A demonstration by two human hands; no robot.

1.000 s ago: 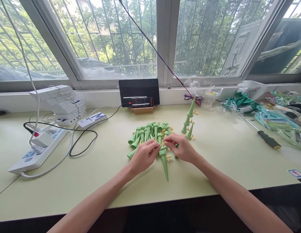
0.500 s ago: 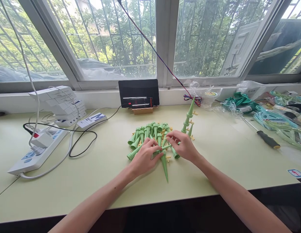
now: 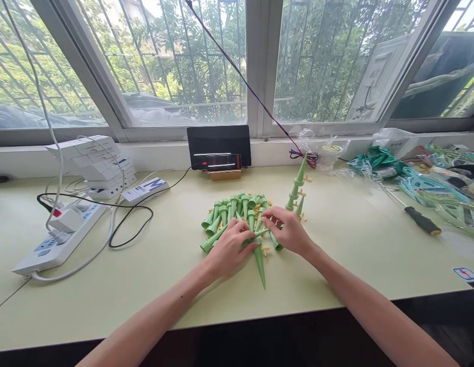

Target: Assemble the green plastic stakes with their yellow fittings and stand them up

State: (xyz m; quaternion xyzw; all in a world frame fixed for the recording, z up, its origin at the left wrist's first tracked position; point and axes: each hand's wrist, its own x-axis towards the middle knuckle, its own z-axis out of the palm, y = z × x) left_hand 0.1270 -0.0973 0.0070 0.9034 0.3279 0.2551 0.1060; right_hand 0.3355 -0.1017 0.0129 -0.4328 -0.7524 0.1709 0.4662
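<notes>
My left hand (image 3: 231,247) is closed with thumb and fingertips on a green plant watering spike (image 3: 262,232), whose narrow end points right. My right hand (image 3: 288,233) is just beside it, fingertips pinched together over the pile; anything between them is too small to make out. Below the fingers of my left hand, another green spike (image 3: 260,269) points towards the front edge, with a yellow valve (image 3: 265,251) at its side. A heap of green spikes (image 3: 232,204) lies behind both hands. Right of it stands an upright stack of nested spikes (image 3: 299,178) with yellow valves.
A black tablet (image 3: 217,137) and a phone (image 3: 223,162) lean by the window. A power strip (image 3: 60,242), white boxes (image 3: 102,163) and cables occupy the left. On the right lie a screwdriver (image 3: 422,220), green plastic bundles (image 3: 380,162) and clear wrapping.
Almost nothing differs. Both hands keep their places over the spikes, with only very slight finger movement.
</notes>
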